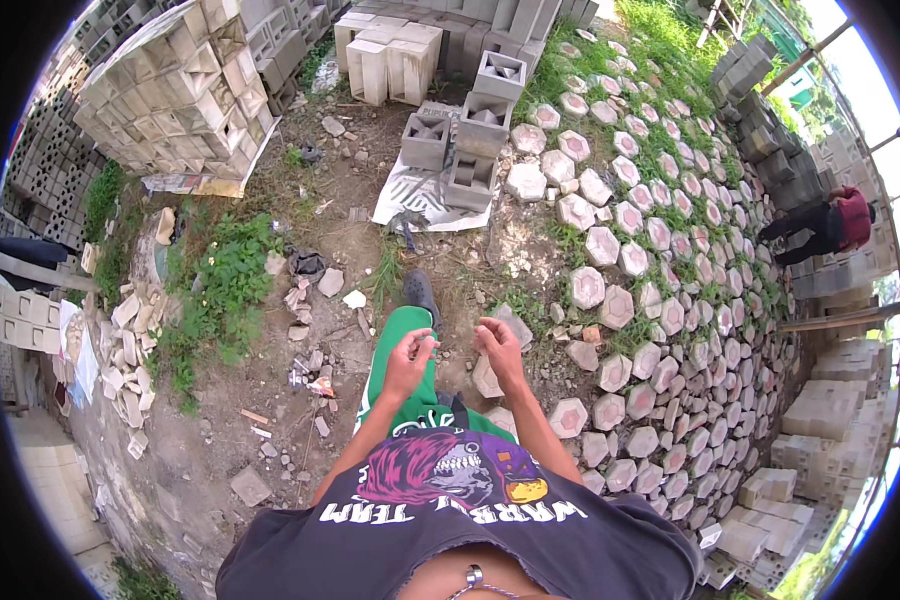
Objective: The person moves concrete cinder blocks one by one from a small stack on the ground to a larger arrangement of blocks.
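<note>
Both of my hands are raised in front of my body, a little apart, and no object shows in either. My left hand hovers over my green trouser leg with its fingers loosely bent and open. To its right, my right hand is above the dirt near a flat stone, its fingers half curled and open. Ahead of my shoe, several grey hollow blocks with an angled insert stand stacked on a white printed sheet. A dark cord-like item lies at the sheet's near edge.
Hexagonal pavers cover the ground to the right. Large block stacks stand at the far left and far middle. Rubble and green weeds lie left. A person in red bends by blocks at far right.
</note>
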Available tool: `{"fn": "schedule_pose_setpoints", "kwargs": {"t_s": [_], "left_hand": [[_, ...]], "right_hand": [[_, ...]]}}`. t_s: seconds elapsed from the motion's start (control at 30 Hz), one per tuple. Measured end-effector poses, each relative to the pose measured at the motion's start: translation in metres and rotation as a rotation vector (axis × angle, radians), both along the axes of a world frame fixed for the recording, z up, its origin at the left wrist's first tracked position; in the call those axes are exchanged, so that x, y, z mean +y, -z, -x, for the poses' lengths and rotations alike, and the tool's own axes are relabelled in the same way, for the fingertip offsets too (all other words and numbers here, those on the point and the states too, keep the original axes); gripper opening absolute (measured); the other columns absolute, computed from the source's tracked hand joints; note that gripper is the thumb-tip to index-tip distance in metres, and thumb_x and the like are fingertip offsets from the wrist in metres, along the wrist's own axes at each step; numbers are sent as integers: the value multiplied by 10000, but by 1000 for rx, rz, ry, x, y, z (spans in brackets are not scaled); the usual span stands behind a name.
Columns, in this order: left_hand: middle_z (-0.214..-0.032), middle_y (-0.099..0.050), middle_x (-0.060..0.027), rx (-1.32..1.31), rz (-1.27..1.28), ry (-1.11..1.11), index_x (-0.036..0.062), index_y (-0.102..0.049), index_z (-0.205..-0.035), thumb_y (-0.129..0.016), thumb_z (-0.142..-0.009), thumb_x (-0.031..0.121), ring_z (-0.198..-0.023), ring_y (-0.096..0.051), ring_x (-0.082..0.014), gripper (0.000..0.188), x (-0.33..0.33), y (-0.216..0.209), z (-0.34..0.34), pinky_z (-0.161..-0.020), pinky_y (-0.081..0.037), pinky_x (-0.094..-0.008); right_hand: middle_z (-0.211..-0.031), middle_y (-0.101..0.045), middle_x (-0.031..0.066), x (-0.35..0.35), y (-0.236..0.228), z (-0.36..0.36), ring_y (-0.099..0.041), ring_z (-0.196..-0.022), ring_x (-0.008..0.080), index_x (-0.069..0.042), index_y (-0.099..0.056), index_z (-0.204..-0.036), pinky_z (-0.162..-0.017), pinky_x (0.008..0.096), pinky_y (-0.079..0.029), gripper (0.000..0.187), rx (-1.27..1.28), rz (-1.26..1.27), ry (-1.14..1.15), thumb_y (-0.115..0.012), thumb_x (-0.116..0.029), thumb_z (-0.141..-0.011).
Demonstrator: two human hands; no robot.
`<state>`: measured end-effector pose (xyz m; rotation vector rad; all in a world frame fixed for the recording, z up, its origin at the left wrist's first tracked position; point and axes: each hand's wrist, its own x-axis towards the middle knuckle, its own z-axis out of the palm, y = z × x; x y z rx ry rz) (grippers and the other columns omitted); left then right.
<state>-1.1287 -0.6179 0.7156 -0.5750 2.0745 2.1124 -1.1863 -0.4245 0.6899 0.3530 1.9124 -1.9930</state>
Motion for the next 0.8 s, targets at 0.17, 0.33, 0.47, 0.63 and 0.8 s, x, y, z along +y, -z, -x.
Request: {"fn": "schedule_pose_setpoints", "kwargs": {"t_s": [0.17, 0.33, 0.47, 0.63, 0.8], "left_hand": [[-935, -690, -88, 78, 19, 96, -7, -548, -1211, -579, -943, 224, -803, -630, -128, 355, -17, 0, 141, -753, -504, -273], [-921, -681, -76, 129, 89, 225, -2, -553, -1206, -583, -937, 218, -833, -633, -127, 348, -45, -51, 281, -767, -498, -269], [-978, -680, -88, 167, 55, 275, -3, -551, -1213, -576, -937, 196, -875, -634, -134, 341, -60, -82, 371, -760, -497, -280], [-974, -684, -94, 127, 96, 311, 7, -556, -1213, -576, -936, 210, -864, -635, -136, 344, -66, -80, 449, -752, -496, -278], [-947, -679, -115, 106, 200, 350, 22, -563, -1208, -603, -921, 257, -814, -628, -161, 373, -52, -58, 513, -745, -504, -306]], "right_hand": [[-1031, -643, 46, -25, -8, 119, -609, -869, 113, -33, -575, -1186, -730, 256, -492, 329, 0, -64, 58, -617, -217, -917], [-1073, -646, 97, -48, -68, 239, -616, -934, 151, 12, -575, -1169, -816, 295, -501, 347, 44, -122, 106, -631, -206, -905], [-1025, -647, 43, -55, -107, 308, -613, -872, 114, -37, -589, -1174, -748, 265, -493, 318, 74, -49, 198, -619, -219, -915], [-1031, -654, 53, -51, -118, 367, -620, -881, 124, -34, -592, -1166, -765, 274, -500, 313, 24, -55, 223, -616, -219, -915], [-1028, -656, 63, -32, -97, 434, -627, -869, 128, -31, -594, -1153, -749, 276, -510, 302, 9, -76, 251, -617, -213, -914]]}}
